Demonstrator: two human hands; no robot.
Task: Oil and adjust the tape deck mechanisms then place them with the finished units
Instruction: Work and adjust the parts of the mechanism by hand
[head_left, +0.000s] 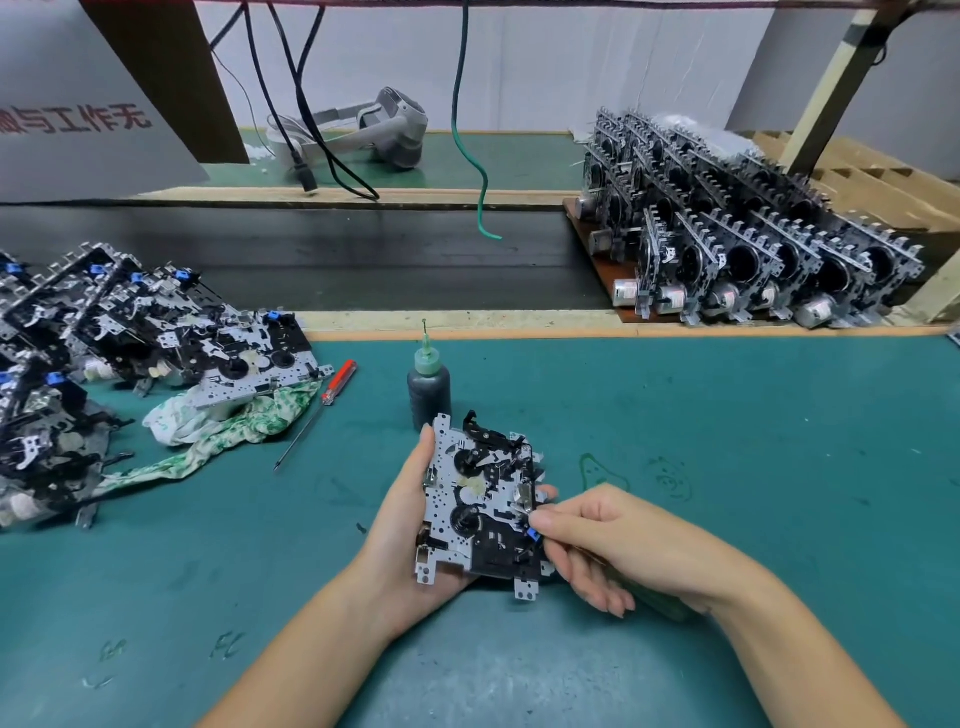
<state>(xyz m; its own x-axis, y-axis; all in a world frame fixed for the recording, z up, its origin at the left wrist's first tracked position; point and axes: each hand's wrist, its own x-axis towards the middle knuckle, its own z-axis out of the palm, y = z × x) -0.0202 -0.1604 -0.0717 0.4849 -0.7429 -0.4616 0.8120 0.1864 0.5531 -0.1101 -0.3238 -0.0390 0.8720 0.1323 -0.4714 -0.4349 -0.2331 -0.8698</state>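
A tape deck mechanism (480, 506) is held above the green mat (727, 441) by the left hand (410, 530), fingers curled round its edges from beneath. A small part at its right edge is pinched by the right hand (597, 540), thumb and forefinger together. An oil bottle (428, 387) stands just behind. Unfinished units (130, 332) are piled left, beside a screwdriver (324, 402); finished units (753, 228) are stacked far right.

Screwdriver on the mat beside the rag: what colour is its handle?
The screwdriver has a translucent red handle, with a dark metal shaft; head view.
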